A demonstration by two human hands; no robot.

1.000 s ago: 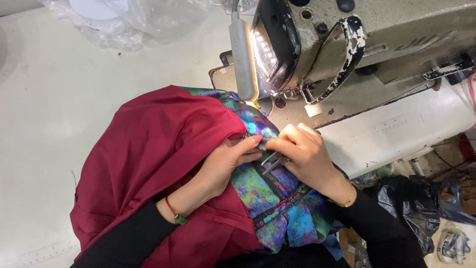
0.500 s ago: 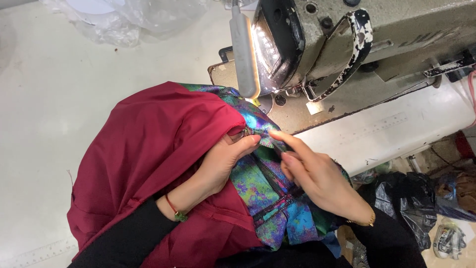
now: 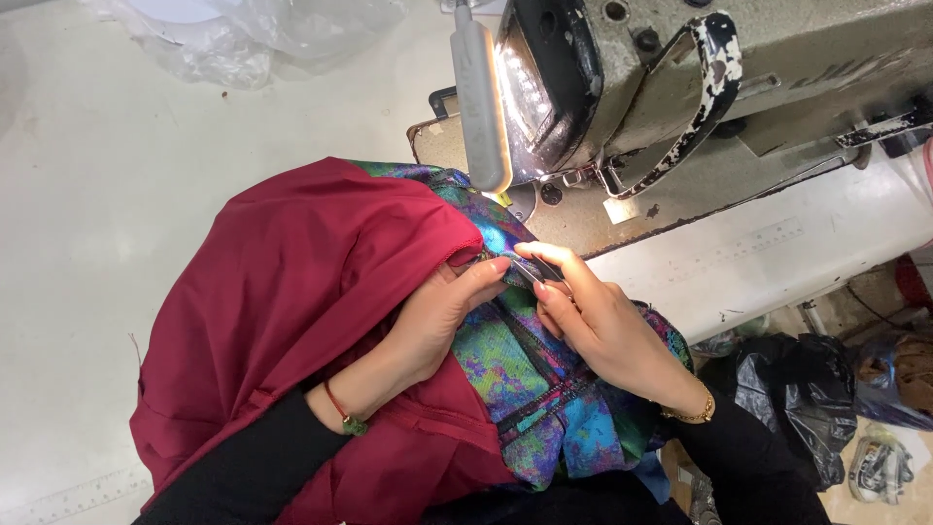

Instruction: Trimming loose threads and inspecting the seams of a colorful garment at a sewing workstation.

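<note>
A pale, worn desk (image 3: 117, 224) fills the left and far side of the view, with crumpled clear plastic (image 3: 272, 34) at its far edge and a grey industrial sewing machine (image 3: 700, 87) standing far right, its lamp (image 3: 483, 107) shining down on the work. A bundle of cloth lies near the middle of the desk, just in front of the machine: a dark red fabric (image 3: 292, 311) heaped on the left, joined to a multicoloured patterned fabric (image 3: 530, 379) of blue, green and purple that runs toward the near right. The left hand (image 3: 437, 316) rests on the seam where the two meet, thumb and fingers closed in a pinch on the patterned edge. The right hand (image 3: 603, 326) meets it from the right, fingertips likewise pinched on the same edge just beside the left thumb; whether a small tool sits between those fingers is too small to tell. Both fabrics look thin, soft and light, likely somewhat slippery, so they would fold and slide rather than hold shape; the sturdiest place to take hold seems to be the stitched seam edge, gripped close on both sides. Black plastic bags (image 3: 797, 389) lie below the desk at the near right.
</note>
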